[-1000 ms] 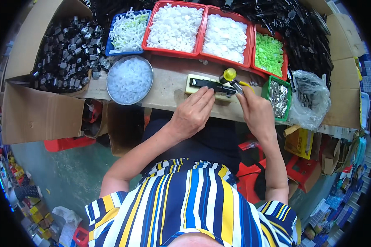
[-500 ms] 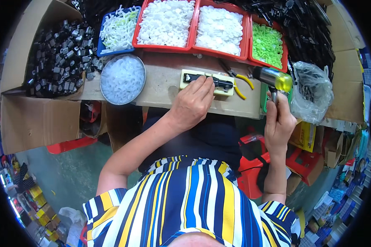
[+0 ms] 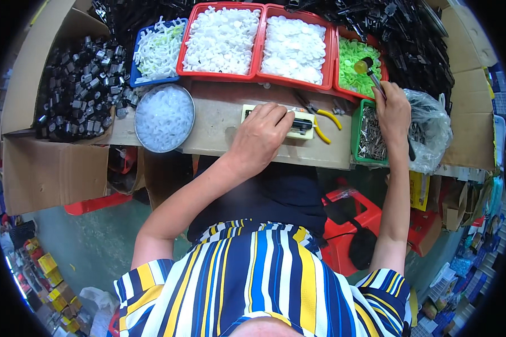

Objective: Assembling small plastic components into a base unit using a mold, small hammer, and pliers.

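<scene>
My left hand lies over a cream-coloured block, its fingers together and pressing on a long black plastic part set in the block's top. That hand hides most of the part's left half. My right hand is closed round the handle of a small mallet with a yellow and black head. The mallet head is raised over the bin of green pieces. Yellow-handled pliers lie just right of the block.
Red bins of white pieces and a blue tray stand at the back. A round metal bowl is to the left. On the right are a green box of metal pins and a plastic bag. Cardboard boxes flank the table.
My right hand has swung the mallet up and away, uncovering the green box of pins. My left hand stays on the black part, its fingers a little more curled.
</scene>
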A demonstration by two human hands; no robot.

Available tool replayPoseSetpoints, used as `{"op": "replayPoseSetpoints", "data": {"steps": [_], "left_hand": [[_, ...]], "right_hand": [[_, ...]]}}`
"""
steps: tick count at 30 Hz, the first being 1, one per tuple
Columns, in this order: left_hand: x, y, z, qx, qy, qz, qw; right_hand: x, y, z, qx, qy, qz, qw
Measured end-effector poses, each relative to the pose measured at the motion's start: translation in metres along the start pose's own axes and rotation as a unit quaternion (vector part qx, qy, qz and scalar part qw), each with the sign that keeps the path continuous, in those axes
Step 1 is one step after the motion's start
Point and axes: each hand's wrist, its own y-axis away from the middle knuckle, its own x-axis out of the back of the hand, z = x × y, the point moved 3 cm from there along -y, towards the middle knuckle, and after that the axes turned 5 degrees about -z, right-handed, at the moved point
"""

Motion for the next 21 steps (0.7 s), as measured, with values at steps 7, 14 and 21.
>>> {"op": "replayPoseSetpoints", "data": {"steps": [7, 14, 21], "left_hand": [[0.033, -0.011, -0.015, 0.056, 0.282, 0.064, 0.956], [0.034, -0.008, -0.03, 0.148, 0.502, 0.056, 0.851], [0.055, -0.011, -0.018, 0.048, 0.398, 0.155, 0.903]], "right_hand": [[0.016, 0.005, -0.036, 0.071, -0.032, 0.039, 0.996], [-0.012, 0.05, -0.094, 0.119, -0.121, -0.201, 0.965], [-0.02, 0.038, -0.102, 0.086, -0.063, -0.167, 0.98]]}}
